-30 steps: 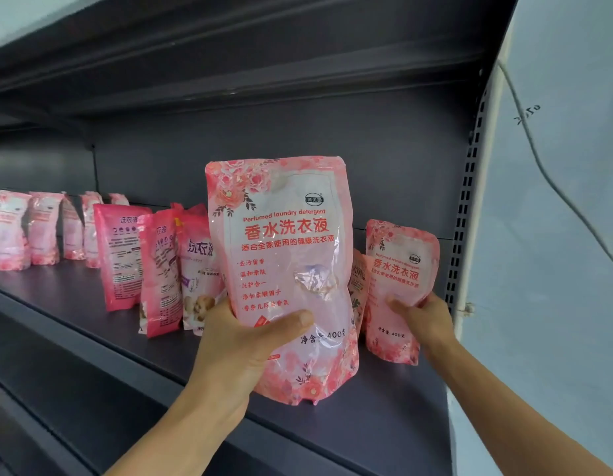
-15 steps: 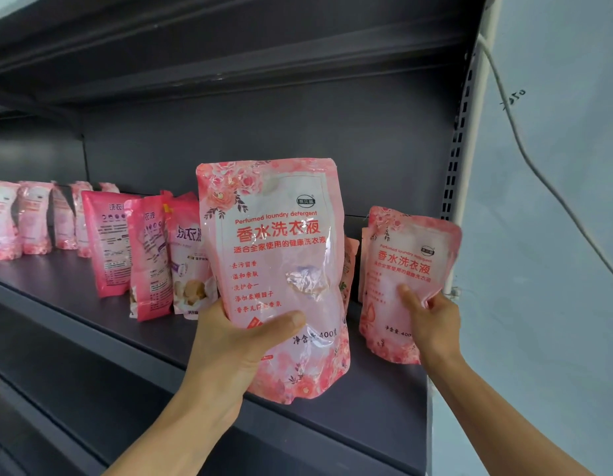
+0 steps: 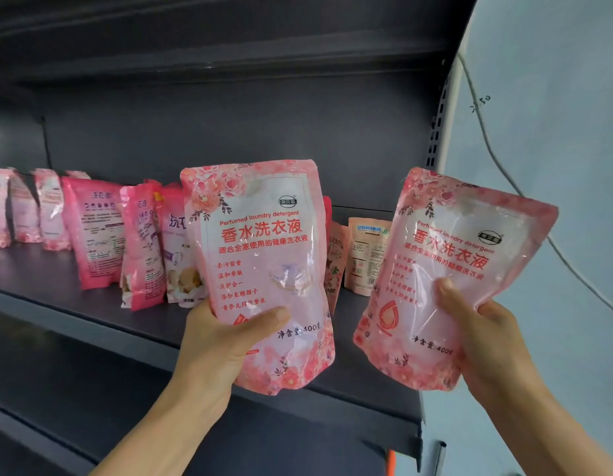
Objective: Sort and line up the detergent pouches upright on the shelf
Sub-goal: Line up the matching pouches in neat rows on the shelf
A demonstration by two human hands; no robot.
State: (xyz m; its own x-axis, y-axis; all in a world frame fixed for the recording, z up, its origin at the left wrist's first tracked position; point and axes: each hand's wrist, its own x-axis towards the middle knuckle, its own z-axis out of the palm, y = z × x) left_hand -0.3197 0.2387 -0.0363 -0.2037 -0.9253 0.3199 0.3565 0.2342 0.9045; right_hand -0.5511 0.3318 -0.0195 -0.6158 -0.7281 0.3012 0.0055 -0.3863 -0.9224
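My left hand grips a pale pink floral detergent pouch by its lower left, holding it upright in front of the dark shelf. A second pouch of the same kind, tilted to the right, is held off the shelf by my right hand, thumb on its front. Behind them two small peach pouches stand at the shelf's right end. Deep pink pouches stand left of centre, and pale pink ones line the far left.
The shelf's perforated right upright borders a pale wall with a hanging cable. Another shelf board runs overhead. A lower shelf shows at bottom left.
My right hand has lifted its pouch off the shelf and drawn it toward me and to the right, uncovering the small peach pouches behind. The left pouch has stayed about where it was.
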